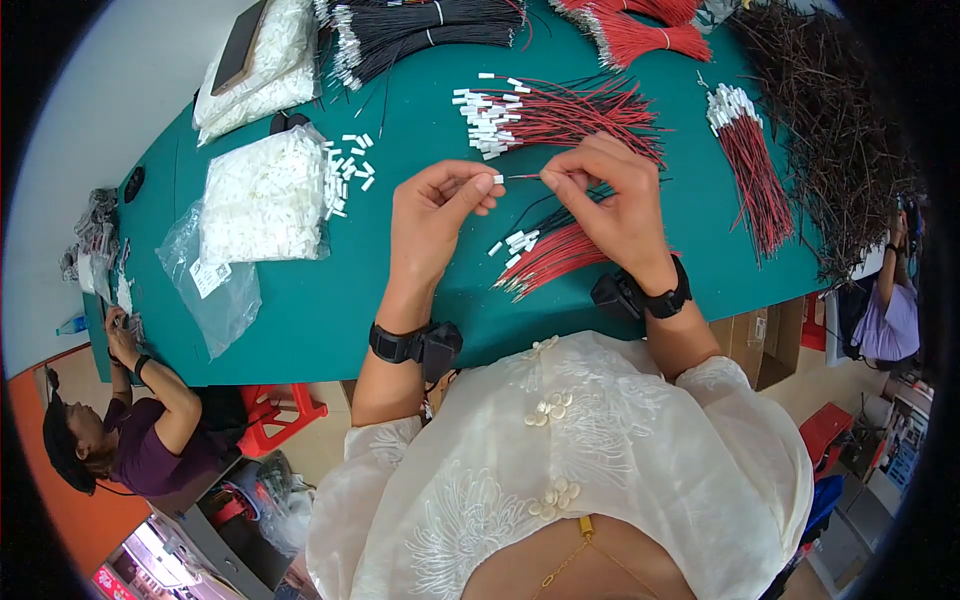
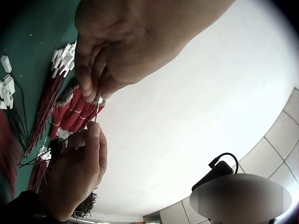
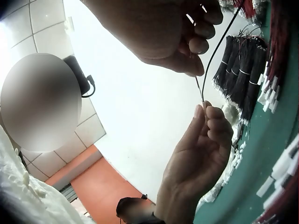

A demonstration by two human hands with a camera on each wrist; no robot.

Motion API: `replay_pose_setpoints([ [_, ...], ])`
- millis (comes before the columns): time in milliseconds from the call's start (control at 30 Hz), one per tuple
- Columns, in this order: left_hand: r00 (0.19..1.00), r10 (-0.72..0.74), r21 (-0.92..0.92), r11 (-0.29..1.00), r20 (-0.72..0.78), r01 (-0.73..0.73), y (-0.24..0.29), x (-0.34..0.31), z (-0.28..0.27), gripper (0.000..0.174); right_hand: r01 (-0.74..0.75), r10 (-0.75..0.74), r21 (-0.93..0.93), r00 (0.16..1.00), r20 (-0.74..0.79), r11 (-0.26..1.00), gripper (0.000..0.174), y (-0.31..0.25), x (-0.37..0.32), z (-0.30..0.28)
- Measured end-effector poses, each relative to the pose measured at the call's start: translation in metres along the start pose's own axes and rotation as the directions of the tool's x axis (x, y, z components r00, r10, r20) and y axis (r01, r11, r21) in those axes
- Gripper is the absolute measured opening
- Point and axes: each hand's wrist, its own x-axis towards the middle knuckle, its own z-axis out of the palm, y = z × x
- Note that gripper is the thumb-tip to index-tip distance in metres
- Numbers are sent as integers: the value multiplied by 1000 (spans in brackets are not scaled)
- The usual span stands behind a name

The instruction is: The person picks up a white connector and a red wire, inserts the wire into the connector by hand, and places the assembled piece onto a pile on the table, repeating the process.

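My left hand (image 1: pixel 432 215) pinches a small white connector (image 1: pixel 498 179) between thumb and index finger. To its right, my right hand (image 1: pixel 612 195) pinches a thin red wire (image 1: pixel 524 176) whose tip points at the connector. In the right wrist view a black wire (image 3: pixel 216 51) runs into the connector, which the left hand (image 3: pixel 198 144) holds from below. Whether the red wire's tip touches the connector cannot be told. Under the right hand lies a bundle of red wires (image 1: pixel 555 257), with a few white connectors (image 1: pixel 520 240) on black wires beside it.
Bags of white connectors (image 1: pixel 265 195) and loose ones (image 1: pixel 350 160) lie left on the green table (image 1: pixel 400 325). Wires with connectors (image 1: pixel 490 118), black bundles (image 1: pixel 420 35) and red bundles (image 1: pixel 655 38) lie behind. A dark wire heap (image 1: pixel 825 120) is at right. Other people sit at both sides.
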Motion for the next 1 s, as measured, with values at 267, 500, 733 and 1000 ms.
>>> replay_pose_setpoints([
  [267, 999, -32, -44, 998, 34, 33, -3, 0, 2, 15, 0, 0, 18, 1000, 1, 1000, 7, 0, 0, 5],
  [500, 994, -96, -157, 982, 42, 102, -8, 0, 4, 16, 17, -18, 35, 1000, 2, 999, 7, 1, -1, 10],
  [733, 990, -123, -226, 965, 63, 134, -10, 0, 7, 16, -5, -1, 106, 999, 52, 994, 7, 5, -2, 12],
  [1000, 991, -110, -334, 934, 76, 130, -12, 0, 8, 14, -64, 58, 208, 998, 36, 976, 8, 2, -4, 18],
])
